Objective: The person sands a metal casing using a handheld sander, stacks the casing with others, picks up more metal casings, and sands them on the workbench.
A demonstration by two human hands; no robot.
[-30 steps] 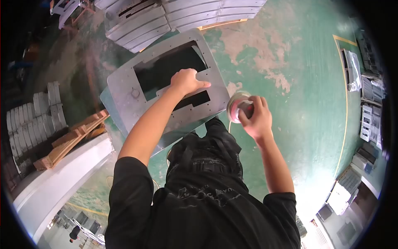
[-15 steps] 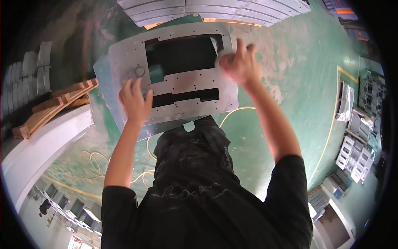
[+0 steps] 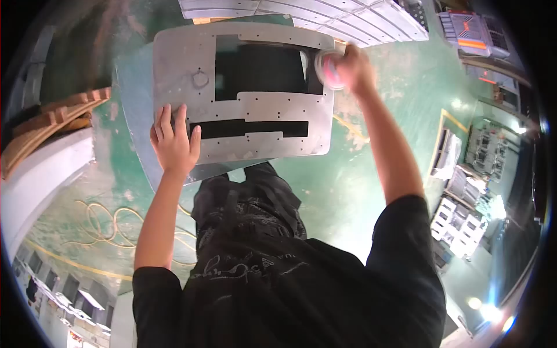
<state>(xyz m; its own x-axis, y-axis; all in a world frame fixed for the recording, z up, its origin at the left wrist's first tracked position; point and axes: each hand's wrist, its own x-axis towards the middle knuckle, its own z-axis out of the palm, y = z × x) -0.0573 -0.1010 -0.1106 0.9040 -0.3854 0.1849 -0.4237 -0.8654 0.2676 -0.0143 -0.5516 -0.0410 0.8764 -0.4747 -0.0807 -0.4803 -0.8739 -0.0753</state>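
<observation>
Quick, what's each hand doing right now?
Left hand: open, fingers spread on the metal panel, holding nothing.
Right hand: closed around a blurred round tool at the panel's right edge.

A panel [image 3: 180,64] lies on a sheet [image 3: 130,98] that juts out left and near, with a sander [image 3: 328,69] at its far right corner. Stacked parts [image 3: 348,18] stand beyond; left are wooden beams [image 3: 55,119] and, nearer, floor hose [image 3: 115,225].
</observation>
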